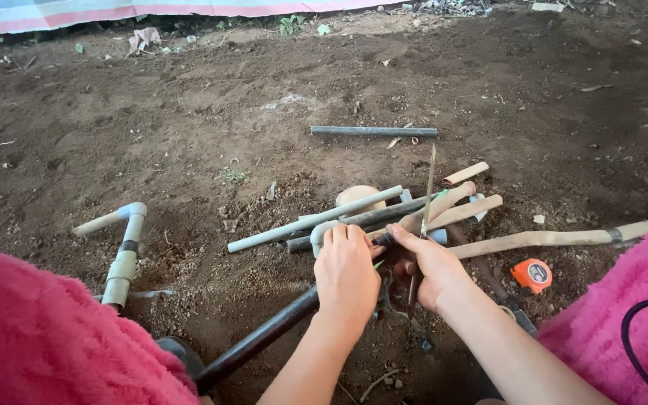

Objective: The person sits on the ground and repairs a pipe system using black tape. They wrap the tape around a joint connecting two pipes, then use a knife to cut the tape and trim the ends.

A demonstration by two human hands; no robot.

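Left edge: your pink fleece sleeve (31, 330) fills the lower corner; beyond it a grey pipe assembly with an elbow joint (123, 251) lies on the soil, well apart from your hands.
Black pipe: a long dark pipe (260, 337) runs up from the bottom edge to your left hand.
Left hand: your left hand (346, 271) is curled over the near end of the black pipe, fingers wrapped round it beside a pale elbow fitting (322, 232).
Pipe pile: a light grey pipe (313, 220) and a darker one (369, 219) lie side by side just past your knuckles, with a round tan thing (359, 196) behind them that you cannot make out.
Right hand: your right hand (433, 271) is closed on the handle of a hacksaw (427, 196), whose thin blade points away from you.
Right side: wooden handles (541, 238) stretch towards the edge; an orange tape measure (532, 274) sits near your right wrist.
Far ground: a lone dark pipe (374, 131) lies apart.
Containers: you cannot tell of any here.
Surface: bare brown soil (189, 120), a striped tarpaulin (114, 11) along the top.
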